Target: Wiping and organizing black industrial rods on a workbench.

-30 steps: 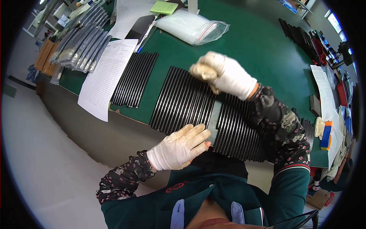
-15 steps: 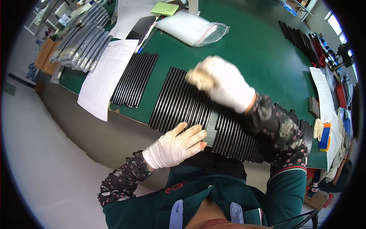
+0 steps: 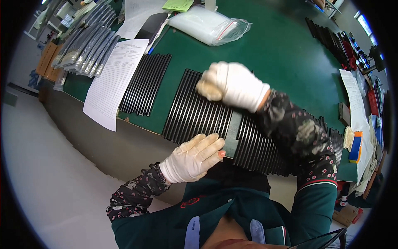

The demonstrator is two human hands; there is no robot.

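A row of slim black rods (image 3: 195, 108) lies side by side on the green table, a narrow metal strip beside it. My left hand (image 3: 192, 159), in a white glove with one pinkish fingertip bare, rests against the near ends of these rods, its fingers stretched out. Over the far part of the same row is my right hand (image 3: 232, 85), gloved too and curled closed. Whatever it may grip is hidden; the beige patch under its fingers could be cloth or stained glove. A second row of black rods (image 3: 259, 145) lies to the right, partly under my right forearm.
On the left lie a smaller row of rods (image 3: 147, 85), a printed sheet (image 3: 116, 79) and a stack of bagged items (image 3: 89, 45). A clear plastic bag (image 3: 207, 25) and a green notepad (image 3: 178, 4) sit farther back. To the right is a blue-and-orange box (image 3: 355, 147).
My right hand has shifted slightly left along the far part of the rods, still curled. My left hand has barely moved.
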